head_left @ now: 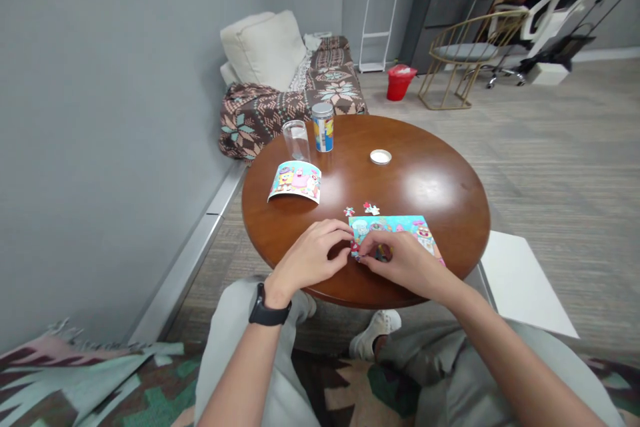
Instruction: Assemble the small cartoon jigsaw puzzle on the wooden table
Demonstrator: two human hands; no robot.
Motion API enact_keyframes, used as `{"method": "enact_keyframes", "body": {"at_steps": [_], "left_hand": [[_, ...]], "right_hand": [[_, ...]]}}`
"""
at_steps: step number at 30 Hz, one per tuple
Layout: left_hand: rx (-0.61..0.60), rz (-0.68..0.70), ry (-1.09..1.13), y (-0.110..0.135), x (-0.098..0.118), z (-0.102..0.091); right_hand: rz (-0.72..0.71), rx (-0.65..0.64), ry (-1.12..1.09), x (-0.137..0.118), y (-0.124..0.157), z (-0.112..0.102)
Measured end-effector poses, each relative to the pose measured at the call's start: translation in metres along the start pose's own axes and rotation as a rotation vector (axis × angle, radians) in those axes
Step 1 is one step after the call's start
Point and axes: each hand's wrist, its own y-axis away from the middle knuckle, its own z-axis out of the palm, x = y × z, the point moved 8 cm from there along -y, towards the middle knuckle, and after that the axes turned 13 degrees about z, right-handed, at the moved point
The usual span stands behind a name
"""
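A colourful jigsaw puzzle (400,225) lies near the front edge of a round brown wooden table (430,187). My left hand (310,257), with a black watch on its wrist, has its fingers pinched at the puzzle's left edge. My right hand (400,260) rests on the puzzle's lower left part, fingers curled and pressing down on it. The fingertips of both hands meet at a small piece there. Two loose puzzle pieces (371,209) lie just beyond the puzzle.
A curled picture card (296,181), an empty clear glass (297,140), a printed can with a silver lid (323,127) and a white lid (381,157) stand farther back. A patterned sofa with cushions (300,80), a red bin (400,81) and a gold wire chair (465,53) lie beyond.
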Motion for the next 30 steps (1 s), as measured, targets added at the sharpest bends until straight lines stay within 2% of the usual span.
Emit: {"method": "enact_keyframes", "body": {"at_steps": [4, 9, 17, 23, 30], "left_hand": [[-0.001, 0.016, -0.006, -0.001, 0.002, -0.001], [0.020, 0.014, -0.044, -0.001, 0.003, -0.005], [0.013, 0.012, -0.027, 0.001, 0.002, -0.005], [-0.045, 0.010, 0.021, 0.003, 0.001, -0.001], [-0.130, 0.077, -0.032, 0.004, 0.004, 0.008]], "right_hand": [[-0.047, 0.030, 0.007, -0.003, 0.002, -0.002], [0.001, 0.004, 0.014, 0.001, 0.001, 0.002], [-0.036, 0.073, 0.101, 0.000, 0.000, 0.003], [-0.129, 0.112, 0.171, -0.008, 0.002, -0.001], [-0.145, 0.174, 0.249, -0.005, 0.002, -0.003]]}}
